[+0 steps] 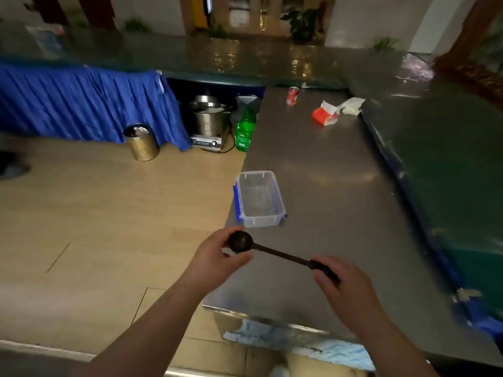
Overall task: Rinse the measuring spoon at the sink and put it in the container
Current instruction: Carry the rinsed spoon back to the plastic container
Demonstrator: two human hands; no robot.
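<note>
A dark measuring spoon (275,253) with a round bowl and a long handle is held level above the near end of the steel counter (326,164). My left hand (217,258) grips its bowl, and my right hand (337,281) grips the end of its handle. Just beyond the spoon a clear plastic container (258,198) with blue side clips sits with no lid on near the counter's left edge, with nothing in it. No sink is in view.
At the counter's far end stand a red can (292,96) and a torn red-and-white packet (326,115). On the floor to the left are a brass bin (141,142), a steel pot on a cooker (209,121) and a green bottle (245,131).
</note>
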